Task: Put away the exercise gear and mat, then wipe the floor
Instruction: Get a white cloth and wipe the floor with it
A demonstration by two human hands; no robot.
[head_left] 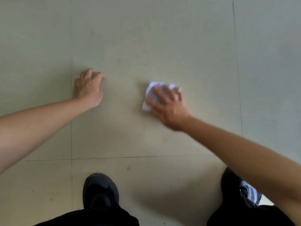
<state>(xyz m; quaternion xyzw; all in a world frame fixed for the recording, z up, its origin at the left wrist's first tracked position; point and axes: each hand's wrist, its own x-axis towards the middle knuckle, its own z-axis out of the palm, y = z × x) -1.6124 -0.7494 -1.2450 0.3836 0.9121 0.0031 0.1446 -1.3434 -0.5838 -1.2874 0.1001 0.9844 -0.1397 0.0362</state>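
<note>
I look straight down at a pale tiled floor (146, 46). My right hand (169, 105) lies flat, fingers spread, pressing a crumpled white cloth (150, 93) onto the floor; the hand is motion-blurred. My left hand (88, 88) rests on the floor to the left, fingers curled under, holding nothing. No exercise gear or mat is in view.
A black shoe (100, 191) stands on the floor at the bottom centre, with dark trouser legs at the bottom edge. A striped fabric piece (250, 191) shows at the lower right under my right arm. Thin tile joints (71, 141) cross the floor.
</note>
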